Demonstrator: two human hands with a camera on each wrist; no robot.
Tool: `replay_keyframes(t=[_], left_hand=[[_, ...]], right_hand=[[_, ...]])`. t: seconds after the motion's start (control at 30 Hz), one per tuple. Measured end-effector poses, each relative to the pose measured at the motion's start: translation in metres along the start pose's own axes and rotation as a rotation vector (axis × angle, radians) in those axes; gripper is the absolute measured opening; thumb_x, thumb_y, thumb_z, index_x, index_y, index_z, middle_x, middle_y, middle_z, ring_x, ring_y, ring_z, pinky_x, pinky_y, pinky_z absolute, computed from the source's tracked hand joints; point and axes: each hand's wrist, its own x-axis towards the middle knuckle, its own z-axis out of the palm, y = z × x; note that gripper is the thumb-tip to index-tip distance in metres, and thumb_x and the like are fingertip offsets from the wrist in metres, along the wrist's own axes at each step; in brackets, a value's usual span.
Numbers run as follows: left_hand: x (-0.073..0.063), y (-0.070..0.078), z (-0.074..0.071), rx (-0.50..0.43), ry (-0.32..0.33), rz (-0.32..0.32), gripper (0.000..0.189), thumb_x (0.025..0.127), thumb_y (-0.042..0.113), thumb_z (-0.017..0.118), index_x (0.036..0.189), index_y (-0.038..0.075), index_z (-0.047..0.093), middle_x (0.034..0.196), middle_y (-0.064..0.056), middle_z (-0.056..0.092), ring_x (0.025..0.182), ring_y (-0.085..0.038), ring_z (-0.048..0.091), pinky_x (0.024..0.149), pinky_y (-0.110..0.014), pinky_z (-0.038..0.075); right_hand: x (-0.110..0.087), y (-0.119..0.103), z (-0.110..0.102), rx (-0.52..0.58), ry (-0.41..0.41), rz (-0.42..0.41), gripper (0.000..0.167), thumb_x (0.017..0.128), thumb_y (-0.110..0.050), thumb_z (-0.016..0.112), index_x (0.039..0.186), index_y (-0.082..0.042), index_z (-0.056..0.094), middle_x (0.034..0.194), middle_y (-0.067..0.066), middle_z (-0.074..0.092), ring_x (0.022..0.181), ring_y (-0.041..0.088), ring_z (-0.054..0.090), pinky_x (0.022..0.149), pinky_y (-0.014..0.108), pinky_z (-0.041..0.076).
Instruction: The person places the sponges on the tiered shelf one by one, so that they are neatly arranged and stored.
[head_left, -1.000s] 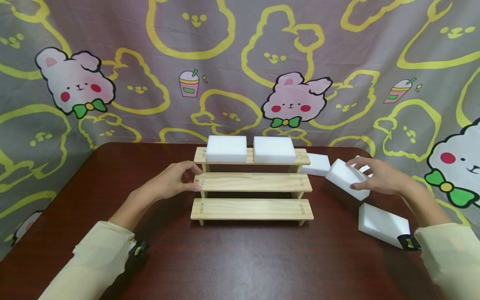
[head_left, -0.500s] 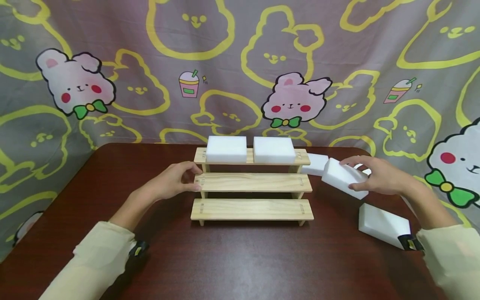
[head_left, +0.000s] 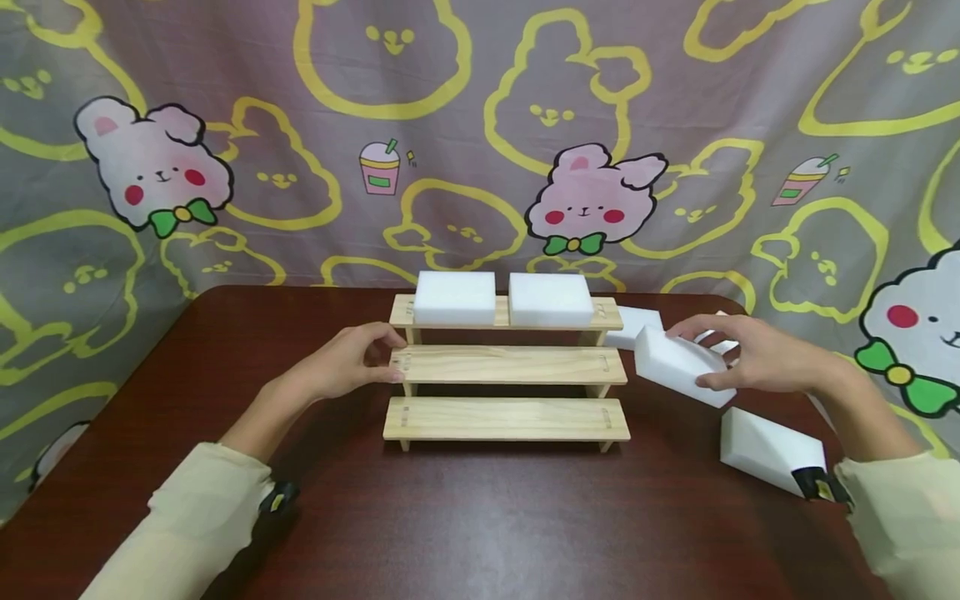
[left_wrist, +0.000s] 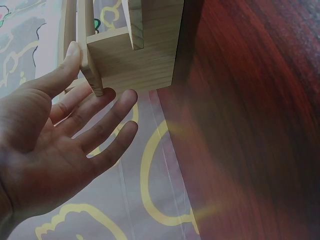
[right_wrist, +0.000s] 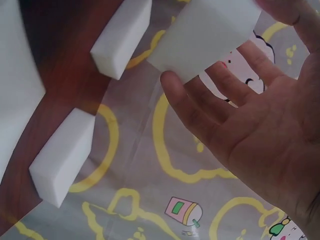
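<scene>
A three-tier wooden display stand [head_left: 507, 364] stands on the table. My left hand [head_left: 345, 363] pinches the left end of its middle board, thumb on top and fingertips against the underside in the left wrist view; the other fingers spread loosely. On the right, my right hand [head_left: 772, 354] grips a white foam block [head_left: 678, 367] between thumb and fingers, and the block tilts down toward the right. From the right wrist, the held block [right_wrist: 210, 35] shows between thumb and fingertips. Two similar white blocks [head_left: 454, 297] sit side by side on the top board.
One loose block [head_left: 633, 327] lies behind the held one, and another [head_left: 722, 331] is partly hidden by the right hand. A further block [head_left: 772, 450] lies below the right forearm. A patterned curtain [head_left: 480, 125] hangs behind the dark red table [head_left: 487, 525].
My right hand has shifted slightly to the left with the foam block, whose tilt has changed a little. My left hand stays at the stand's middle board.
</scene>
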Motion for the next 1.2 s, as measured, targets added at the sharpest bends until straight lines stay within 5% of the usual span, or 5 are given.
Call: replay_keyframes(t=[0.47, 0.97, 1.2], left_hand=[[0.000, 0.000, 0.000, -0.006, 0.001, 0.007, 0.039, 0.090, 0.010, 0.082, 0.120, -0.006, 0.064, 0.111, -0.017, 0.068, 0.095, -0.028, 0.067, 0.086, -0.047, 0.056], [-0.001, 0.000, 0.000, -0.004, -0.003, -0.008, 0.039, 0.091, 0.011, 0.082, 0.121, -0.005, 0.064, 0.111, -0.016, 0.068, 0.095, -0.026, 0.066, 0.084, -0.042, 0.054], [0.000, -0.001, 0.000, -0.003, -0.005, -0.006, 0.040, 0.091, 0.011, 0.081, 0.122, -0.006, 0.063, 0.113, -0.017, 0.068, 0.096, -0.027, 0.066, 0.086, -0.045, 0.055]], right_hand=[[-0.002, -0.020, -0.005, 0.057, -0.041, -0.071, 0.056, 0.078, -0.014, 0.090, 0.128, -0.017, 0.066, 0.125, -0.001, 0.063, 0.104, 0.016, 0.054, 0.081, 0.033, 0.057], [0.009, -0.043, 0.009, 0.057, 0.033, -0.264, 0.059, 0.074, -0.013, 0.094, 0.125, -0.020, 0.066, 0.114, -0.003, 0.064, 0.079, 0.007, 0.062, 0.068, 0.029, 0.055], [0.014, -0.054, 0.018, 0.017, 0.087, -0.309, 0.054, 0.075, -0.017, 0.093, 0.123, -0.022, 0.070, 0.117, -0.006, 0.068, 0.086, 0.009, 0.062, 0.073, 0.029, 0.053]])
